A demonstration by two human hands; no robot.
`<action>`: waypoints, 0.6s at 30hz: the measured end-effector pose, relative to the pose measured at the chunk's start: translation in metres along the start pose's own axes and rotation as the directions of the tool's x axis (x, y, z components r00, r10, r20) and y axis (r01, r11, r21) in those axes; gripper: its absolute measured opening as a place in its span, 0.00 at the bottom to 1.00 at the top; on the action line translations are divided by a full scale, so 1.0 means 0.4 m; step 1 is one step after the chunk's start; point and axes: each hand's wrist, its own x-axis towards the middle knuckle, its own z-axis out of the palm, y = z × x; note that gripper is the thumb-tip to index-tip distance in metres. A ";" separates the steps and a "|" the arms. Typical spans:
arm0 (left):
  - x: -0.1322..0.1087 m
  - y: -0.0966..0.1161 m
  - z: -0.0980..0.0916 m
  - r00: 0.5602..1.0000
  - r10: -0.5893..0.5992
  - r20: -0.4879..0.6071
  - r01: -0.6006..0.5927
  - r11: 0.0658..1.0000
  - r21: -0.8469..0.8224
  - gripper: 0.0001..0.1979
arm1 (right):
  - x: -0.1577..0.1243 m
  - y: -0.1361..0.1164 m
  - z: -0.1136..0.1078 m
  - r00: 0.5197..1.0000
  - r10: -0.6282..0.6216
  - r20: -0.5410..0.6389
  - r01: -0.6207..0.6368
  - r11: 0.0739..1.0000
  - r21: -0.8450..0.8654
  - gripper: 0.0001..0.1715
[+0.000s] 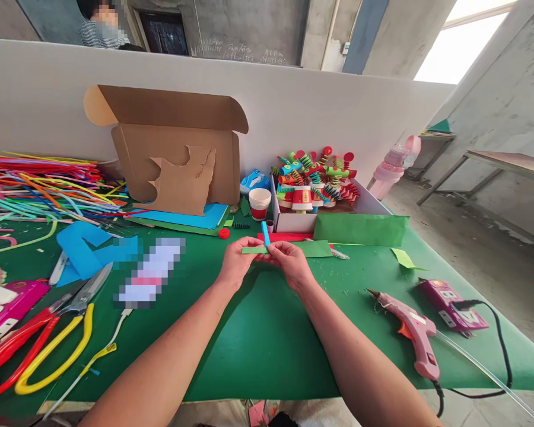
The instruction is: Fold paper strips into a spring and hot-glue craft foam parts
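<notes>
Paper, cardboard, metal, plastic before me
My blue strip [266,233] is smooth, matt paper, the tabletop [267,350] faintly glossy; the box [142,142] is matt cardboard (the scrap [182,187] rough where torn), the scissors [78,303] metal with plastic handles [89,326], the glue gun [412,323] smooth plastic.

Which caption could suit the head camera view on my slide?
Left hand and right hand hold a blue strip and a green strip above a green table, between scissors and a glue gun.

Person's left forearm [173,347] and right forearm [351,335] bare, extended forward, converging. Left hand [240,261] just beside right hand [289,261]; fingers [254,241] of both bent, pinching.
</notes>
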 end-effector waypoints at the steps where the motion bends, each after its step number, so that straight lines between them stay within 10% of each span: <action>1: 0.001 0.001 -0.001 1.000 -0.002 -0.003 0.002 1.000 0.006 0.11 | 0.000 -0.001 0.001 1.000 0.004 -0.011 -0.003 1.000 0.024 0.23; 8: -0.011 0.007 0.003 0.982 -0.021 0.189 0.023 1.000 -0.006 0.17 | 0.001 -0.008 0.001 0.997 -0.024 -0.076 0.032 0.994 0.102 0.22; 18: 0.003 -0.011 0.001 0.998 0.031 0.046 -0.031 0.999 0.012 0.18 | -0.004 0.004 0.017 0.997 -0.079 -0.017 0.080 0.997 0.025 0.22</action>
